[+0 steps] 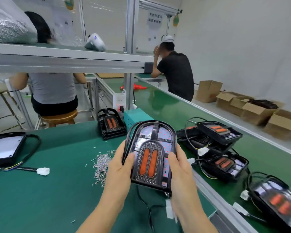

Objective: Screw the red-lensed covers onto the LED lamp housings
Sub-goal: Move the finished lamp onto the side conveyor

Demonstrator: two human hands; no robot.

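1. Gripping the lamp from both sides, the left hand [123, 167] is clamped on the left edge of the black arch-shaped LED lamp assembly with twin orange-red oval lenses [150, 155], thumb laid across its face.
2. The right hand [179, 172] is clamped on the right edge of the same assembly, thumb on the front beside the lenses.
3. The assembly is held tilted above the green work mat [49, 190], lens side toward the camera, its rounded end pointing far. Small red dots show across its white inner board.
4. A black cable with a white plug connector [169, 210] hangs from the near end of the assembly, below the right hand.
5. A loose heap of small silver screws [102, 163] lies on the mat just left of the left hand.
6. At the far left, a black housing lying white back up [4, 148] rests on the mat, its wired white connector [43, 171] trailing to the right.
7. Beyond the held assembly, a short stack of black lamp units [112, 124] stands beside a teal metal box [136, 117].
8. To the right, several more red-lensed black lamp units [219, 133] lie on the green conveyor belt [166, 106].
9. Far off, two seated workers are visible, and brown cardboard cartons [252, 105] line the right wall.
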